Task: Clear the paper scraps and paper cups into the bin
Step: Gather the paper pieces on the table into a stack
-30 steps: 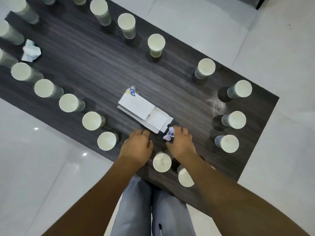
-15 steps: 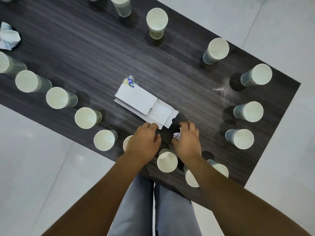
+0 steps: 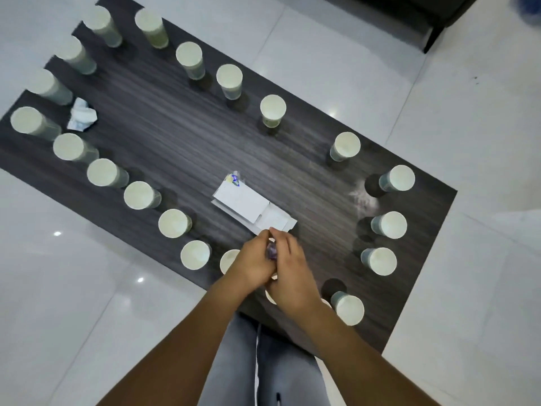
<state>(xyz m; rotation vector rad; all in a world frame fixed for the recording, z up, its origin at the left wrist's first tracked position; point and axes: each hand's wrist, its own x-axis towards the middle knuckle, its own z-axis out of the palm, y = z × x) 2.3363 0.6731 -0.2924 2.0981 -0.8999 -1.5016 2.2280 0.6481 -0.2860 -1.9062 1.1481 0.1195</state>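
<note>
I have both hands brought together over the near edge of the dark wood-grain table [image 3: 164, 118]. The left hand [image 3: 252, 266] and the right hand [image 3: 288, 269] meet knuckle to knuckle, and a small crumpled purplish paper scrap [image 3: 270, 251] sits pinched between their curled fingers [image 3: 279, 238]. My guess is that I am gathering the small bits into one hand so the other is free for more. Which hand truly bears the scrap I cannot tell; both seem to press on it.

Just beyond the fingertips lies a flat white folded card sheet [image 3: 248, 206], with a little blue-and-yellow wrapper scrap [image 3: 234, 178] at its far end. That sheet looks like the next thing to lift, being nearest. Far off to the left of the fingers rests a crumpled white paper ball [image 3: 81, 115].

Pale paper cups [image 3: 273, 108] stand upright in a ring along the table edges; one of them [image 3: 195, 254] is just left of my left hand, and some are partly hidden under my wrists. No bin shows in this view, so carrying everything off will need a turn away from the table.
</note>
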